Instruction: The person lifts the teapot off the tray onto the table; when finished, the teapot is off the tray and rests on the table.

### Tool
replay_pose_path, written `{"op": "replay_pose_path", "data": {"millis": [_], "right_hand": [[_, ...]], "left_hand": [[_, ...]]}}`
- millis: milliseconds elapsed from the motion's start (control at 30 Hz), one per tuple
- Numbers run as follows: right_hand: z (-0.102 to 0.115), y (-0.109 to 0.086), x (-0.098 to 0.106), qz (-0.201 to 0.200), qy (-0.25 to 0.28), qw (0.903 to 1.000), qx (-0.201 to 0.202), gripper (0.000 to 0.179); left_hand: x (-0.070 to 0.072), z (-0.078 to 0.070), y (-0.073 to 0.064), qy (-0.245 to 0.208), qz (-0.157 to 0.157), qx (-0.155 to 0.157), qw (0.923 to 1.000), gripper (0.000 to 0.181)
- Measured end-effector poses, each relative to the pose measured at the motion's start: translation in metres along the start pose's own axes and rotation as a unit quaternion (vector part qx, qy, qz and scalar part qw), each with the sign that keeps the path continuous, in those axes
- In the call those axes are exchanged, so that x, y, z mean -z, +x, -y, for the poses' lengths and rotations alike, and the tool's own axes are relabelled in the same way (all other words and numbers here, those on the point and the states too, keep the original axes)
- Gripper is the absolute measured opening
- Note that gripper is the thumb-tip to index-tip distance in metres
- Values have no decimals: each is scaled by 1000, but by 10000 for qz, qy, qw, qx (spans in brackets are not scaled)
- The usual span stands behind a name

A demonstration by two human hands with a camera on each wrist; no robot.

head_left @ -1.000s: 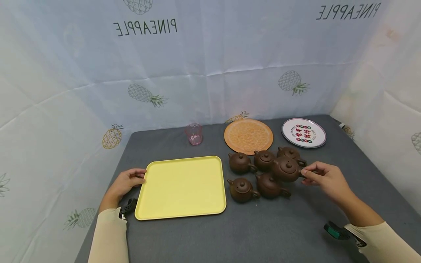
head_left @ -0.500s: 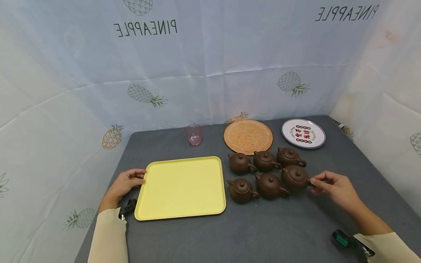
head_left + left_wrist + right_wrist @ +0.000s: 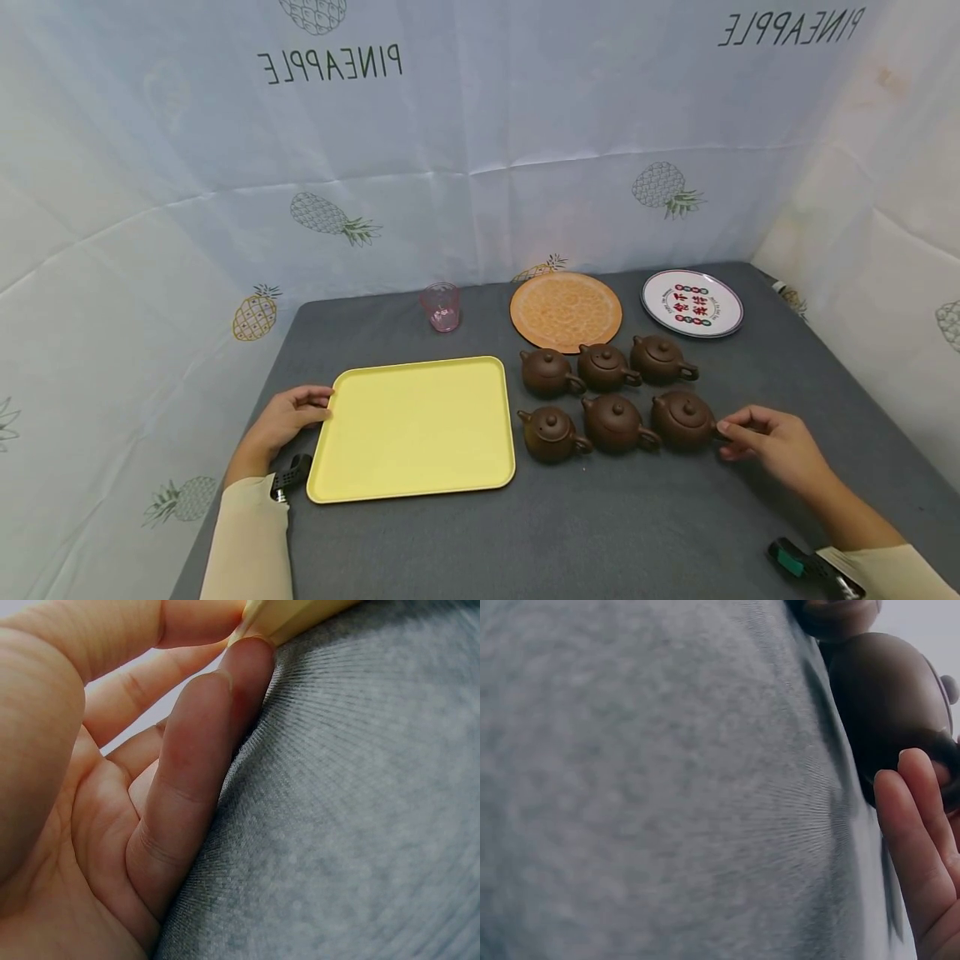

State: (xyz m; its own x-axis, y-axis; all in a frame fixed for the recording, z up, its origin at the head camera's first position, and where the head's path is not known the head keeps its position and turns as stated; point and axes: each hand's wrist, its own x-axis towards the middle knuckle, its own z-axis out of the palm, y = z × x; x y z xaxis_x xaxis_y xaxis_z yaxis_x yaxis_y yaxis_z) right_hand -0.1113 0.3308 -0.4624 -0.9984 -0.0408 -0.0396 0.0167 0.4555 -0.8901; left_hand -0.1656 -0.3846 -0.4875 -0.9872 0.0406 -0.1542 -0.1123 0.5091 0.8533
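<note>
My right hand pinches the handle of a dark brown lidded teapot, which sits upright at the right end of the front row. In the right wrist view, two straighter fingers lie beside the handle of this teapot. The other brown teapots stand close by: a middle one and a left one in front, three more behind. At the left edge of a yellow tray, my left hand touches the rim with loosely extended fingertips; the tray corner also shows in the left wrist view.
A pink glass stands at the back of the grey table. Right of it lie a round orange mat and a white plate with red print. Pineapple-patterned cloth surrounds the table.
My right hand has moved the gripped teapot right and toward me, from over the other teapots down to the front row's right end. The left hand and tray have stayed put.
</note>
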Motion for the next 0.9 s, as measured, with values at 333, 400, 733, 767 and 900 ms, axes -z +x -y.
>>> {"op": "replay_pose_path", "data": {"millis": [333, 400, 733, 767, 900], "right_hand": [[-6, 0, -6, -34, 235, 9995, 193, 24], [-6, 0, -6, -15, 232, 9996, 167, 24], [5, 4, 3, 373, -893, 9953, -44, 32], [8, 5, 6, 408, -1245, 9914, -55, 35], [21, 13, 19, 475, -2484, 9675, 99, 42]], "left_hand": [[2, 0, -1, -10, 20, 49, 10000, 53], [2, 0, -2, -8, 15, 40, 10000, 54], [3, -3, -2, -1, -9, -1, 10000, 54], [3, -5, -2, -11, -29, 26, 10000, 53], [3, -13, -3, 129, 8, 28, 9999, 50]]}}
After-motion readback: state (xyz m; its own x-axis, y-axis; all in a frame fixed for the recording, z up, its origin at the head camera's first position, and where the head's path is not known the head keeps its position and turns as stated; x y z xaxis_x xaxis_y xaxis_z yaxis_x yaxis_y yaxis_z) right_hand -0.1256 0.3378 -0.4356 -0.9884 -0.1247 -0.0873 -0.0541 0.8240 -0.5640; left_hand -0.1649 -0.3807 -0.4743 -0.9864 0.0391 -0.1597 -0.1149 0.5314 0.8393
